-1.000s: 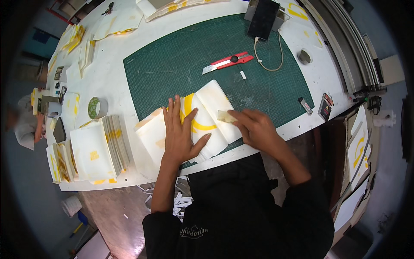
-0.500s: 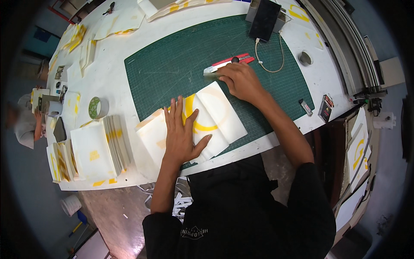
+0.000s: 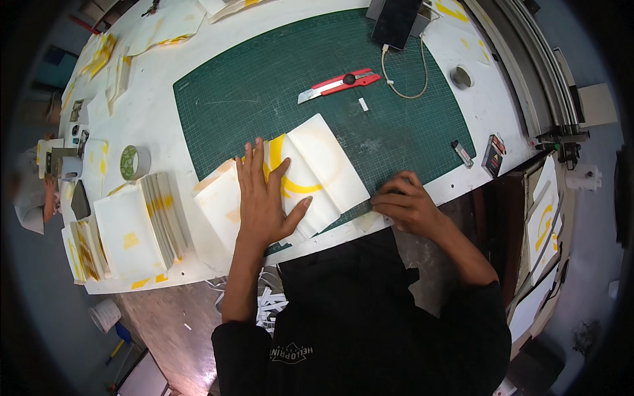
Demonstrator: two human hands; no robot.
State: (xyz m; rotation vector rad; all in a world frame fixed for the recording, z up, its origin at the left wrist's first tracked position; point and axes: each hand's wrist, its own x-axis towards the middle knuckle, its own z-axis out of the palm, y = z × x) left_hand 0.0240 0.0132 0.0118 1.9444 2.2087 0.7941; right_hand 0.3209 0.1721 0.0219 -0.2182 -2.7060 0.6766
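Observation:
A folded white sheet with a yellow curved print [image 3: 333,148] lies partly on the green cutting mat [image 3: 257,72] and partly over the table's near edge. My left hand [image 3: 263,198] is spread flat on its left part, fingers apart, pressing it down. Beside the sheet's lower right corner is my right hand [image 3: 408,203], its fingers pinched together. A pale translucent piece [image 3: 364,221] shows by those fingertips; whether they hold it is hard to make out. Farther up the mat rests a red utility knife [image 3: 340,86] with its blade out, and a small white scrap [image 3: 363,104] near it.
A phone [image 3: 396,25] with a cable stands at the back right. Nearby are a tape roll [image 3: 461,77] and a small dark box [image 3: 494,156]. On the left are stacked folded sheets [image 3: 129,228] and a green-lined tape roll [image 3: 135,162]. Another person [image 3: 33,191] works at far left.
My right hand has moved from beside the utility knife toward me, down to the sheet's lower right corner. The small white scrap now shows. My left hand stays on the sheet.

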